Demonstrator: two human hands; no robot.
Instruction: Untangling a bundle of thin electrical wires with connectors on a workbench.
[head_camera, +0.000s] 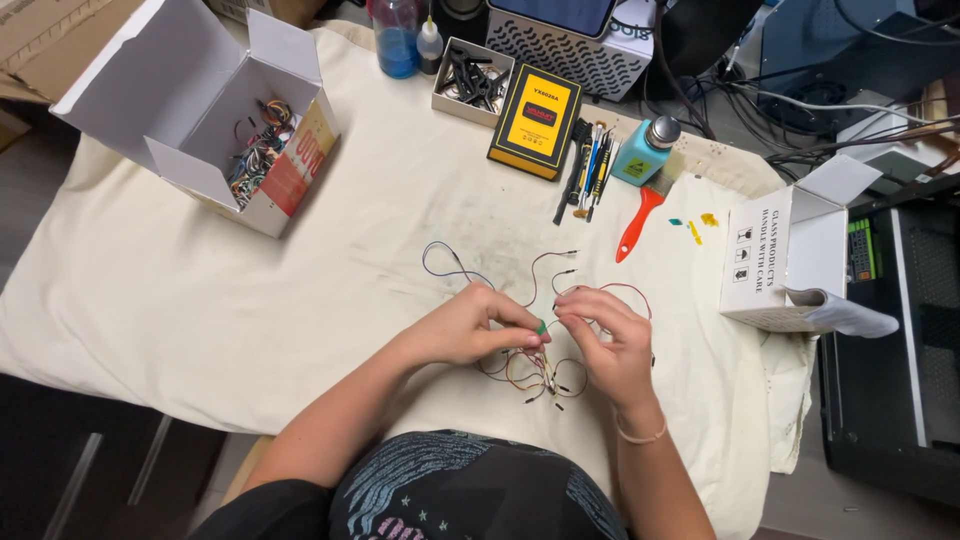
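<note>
Seen from the head camera, the left hand (470, 328) and the right hand (605, 340) meet over the middle of the table (200, 300), fingertips drawn together and pinched on a small green piece (541, 327) held between them. Under and around the hands lies a tangle of thin jumper wires (535, 375) in red, blue, yellow and dark colours, with loose ends trailing up the cloth.

At the upper left an open white cardboard box (190, 90) with an orange-red label on its front wall holds more coloured wires. Near the top centre a yellow and black rectangular case (536, 120) lies flat, with a small open tray of black parts (472, 80) just beside it on the left. To the right of the case is a row of small hand tools (588, 170), then a teal dispenser bottle (645, 150) and a brush with an orange-red handle (640, 225). At the right edge stands a white box (785, 260) with black printing and its flap open. A blue bottle (396, 40) stands at the top.

The table is covered with a cream cloth, smudged grey near the middle. Behind it sit grey equipment and cables; the floor is dark.
</note>
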